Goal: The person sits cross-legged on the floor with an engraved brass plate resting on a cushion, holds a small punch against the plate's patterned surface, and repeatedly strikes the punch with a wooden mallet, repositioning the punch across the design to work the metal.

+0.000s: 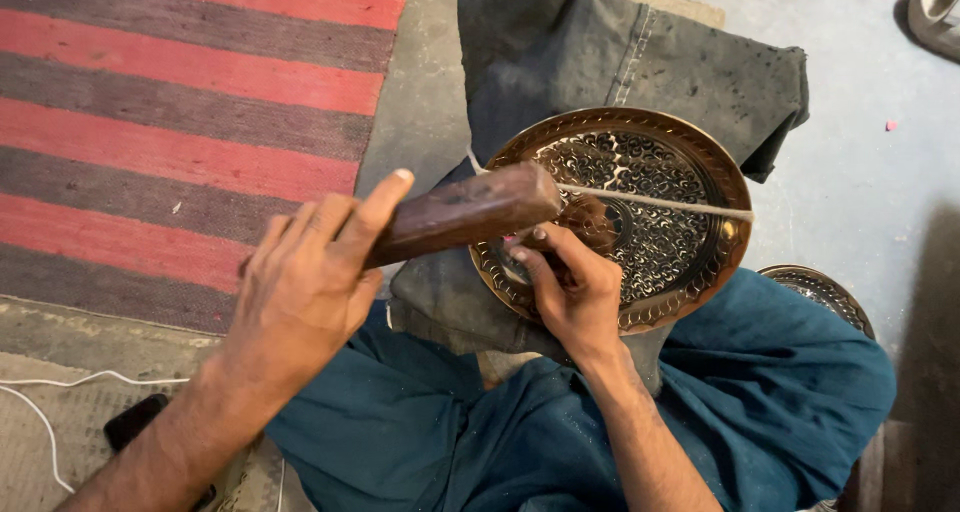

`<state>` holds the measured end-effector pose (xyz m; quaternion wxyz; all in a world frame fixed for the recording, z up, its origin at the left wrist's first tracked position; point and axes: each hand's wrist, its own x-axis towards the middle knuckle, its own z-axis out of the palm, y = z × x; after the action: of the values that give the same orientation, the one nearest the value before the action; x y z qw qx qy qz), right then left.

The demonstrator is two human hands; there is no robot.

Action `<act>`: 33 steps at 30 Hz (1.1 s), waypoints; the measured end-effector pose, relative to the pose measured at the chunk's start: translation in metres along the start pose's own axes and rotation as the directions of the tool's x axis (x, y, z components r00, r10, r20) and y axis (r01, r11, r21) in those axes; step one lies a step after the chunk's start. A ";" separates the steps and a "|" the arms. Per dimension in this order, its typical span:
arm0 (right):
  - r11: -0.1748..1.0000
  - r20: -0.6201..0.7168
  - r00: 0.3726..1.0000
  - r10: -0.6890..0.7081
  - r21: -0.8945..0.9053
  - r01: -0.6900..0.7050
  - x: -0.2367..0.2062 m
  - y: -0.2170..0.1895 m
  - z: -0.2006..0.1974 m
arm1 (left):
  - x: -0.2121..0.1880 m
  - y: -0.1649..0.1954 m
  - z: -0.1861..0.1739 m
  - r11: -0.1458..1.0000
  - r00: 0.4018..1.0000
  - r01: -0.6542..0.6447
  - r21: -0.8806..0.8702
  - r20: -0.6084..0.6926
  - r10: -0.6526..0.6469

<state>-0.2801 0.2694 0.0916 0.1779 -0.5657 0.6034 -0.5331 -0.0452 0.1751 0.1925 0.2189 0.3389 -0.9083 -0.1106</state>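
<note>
Concrete floor; L hand (300,282) fingers wrapped on wooden block (465,212), R hand (570,287) fingers pinch tool on brass plate (690,172).

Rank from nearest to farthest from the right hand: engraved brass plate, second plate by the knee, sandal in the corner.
1. Engraved brass plate, under the right hand.
2. Second plate, lower right by the knee.
3. Sandal, top right corner.

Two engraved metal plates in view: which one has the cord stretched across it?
The large plate resting on the dark cloth, under the right hand. The cord crosses its face. The second plate, by the knee, is mostly hidden and bare.
</note>
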 end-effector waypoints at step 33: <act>1.000 0.038 0.999 -0.005 0.016 0.005 0.000 -0.013 -0.003 | -0.006 -0.008 0.003 0.994 0.996 0.030 -0.108 -0.077 -0.038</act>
<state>-0.2764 0.2735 0.1038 0.1924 -0.5758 0.5942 -0.5275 -0.0378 0.1732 0.1850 0.2702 0.3462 -0.8859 -0.1491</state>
